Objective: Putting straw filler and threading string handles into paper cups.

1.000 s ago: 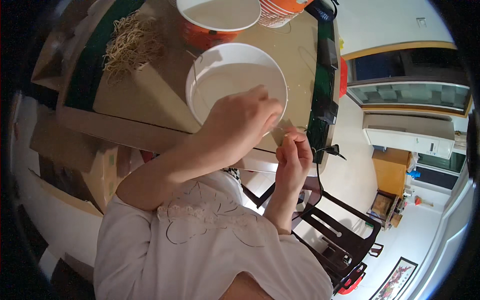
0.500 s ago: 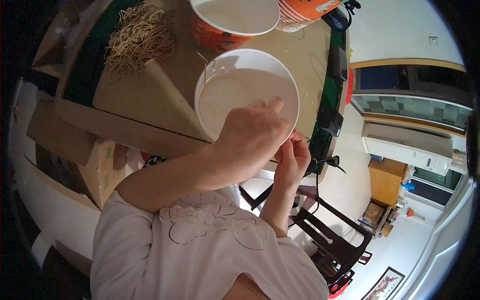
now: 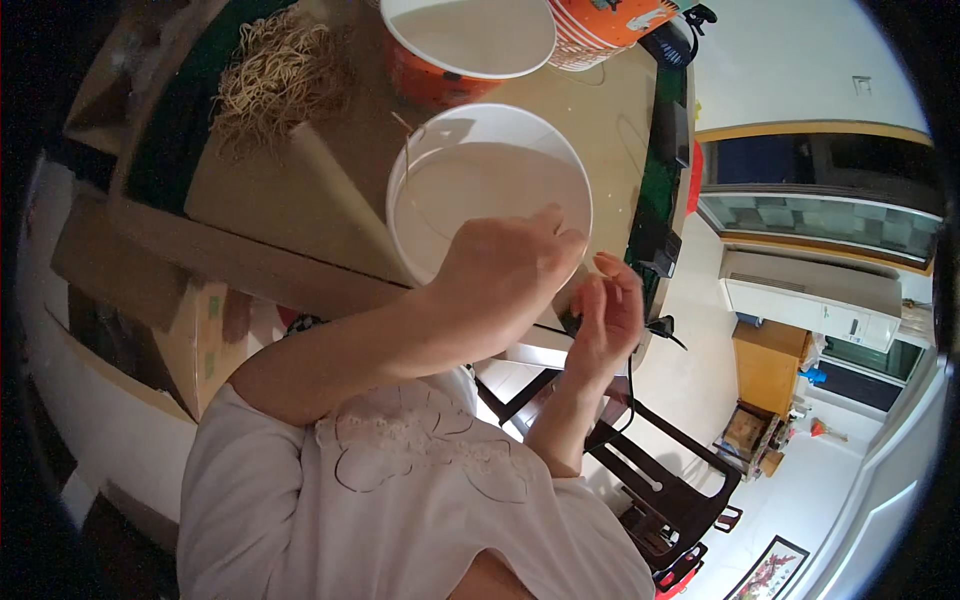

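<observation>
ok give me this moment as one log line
left hand: over white tub, grip hidden; right hand: beside tub, fingers curled; tan cord: over tub's left rim; cord heap: left of tub

**Tan and white, with orange and dark green**

The desk [image 3: 605, 130] is tan, edged in dark green. Towards twelve o'clock, the nearer bucket [image 3: 490, 165] is plain white inside, with a tan strand [image 3: 407, 158] at its ten o'clock rim. Farther out, the second bucket [image 3: 430, 75] is white within and orange outside, with dark markings. At one o'clock, the stack [image 3: 600, 30] is orange, striped with white rims. The string pile [image 3: 275, 85], at eleven, is pale straw. At seven, the shirt [image 3: 400, 520] is white with thin black curved lines. The carton [image 3: 210, 340], at nine, is brown with green patches; the cabinet [image 3: 768, 365], at three, golden orange.
</observation>
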Motion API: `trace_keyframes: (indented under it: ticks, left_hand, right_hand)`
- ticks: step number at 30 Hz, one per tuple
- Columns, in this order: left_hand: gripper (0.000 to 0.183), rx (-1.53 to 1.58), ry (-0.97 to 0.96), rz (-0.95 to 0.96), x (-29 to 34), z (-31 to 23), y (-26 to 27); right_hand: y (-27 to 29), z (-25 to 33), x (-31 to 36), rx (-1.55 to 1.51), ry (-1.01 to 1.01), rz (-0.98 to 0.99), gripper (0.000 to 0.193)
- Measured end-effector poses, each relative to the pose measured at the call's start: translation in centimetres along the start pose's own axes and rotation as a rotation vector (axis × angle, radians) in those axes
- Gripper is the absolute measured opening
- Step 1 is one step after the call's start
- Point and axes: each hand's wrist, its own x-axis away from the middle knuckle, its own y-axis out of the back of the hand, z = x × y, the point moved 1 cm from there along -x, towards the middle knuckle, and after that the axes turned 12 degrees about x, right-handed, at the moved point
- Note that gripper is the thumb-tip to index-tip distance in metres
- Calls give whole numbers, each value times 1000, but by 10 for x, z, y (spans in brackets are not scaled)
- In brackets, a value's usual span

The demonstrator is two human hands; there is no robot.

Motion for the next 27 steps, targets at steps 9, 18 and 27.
trace_keyframes:
  ticks: [9, 18, 27]
  left_hand:
    - [14, 62, -41, 31, -4, -9, 26]
    - [12, 247, -41, 149, -20, -1, 44]
    - [41, 219, 37, 267, -7, 12, 9]
  right_hand:
    - [10, 45, -39, 470, 251, 333, 14]
    - [11, 24, -31, 266, 146, 406, 5]
    - [4, 14, -15, 91, 106, 338, 7]
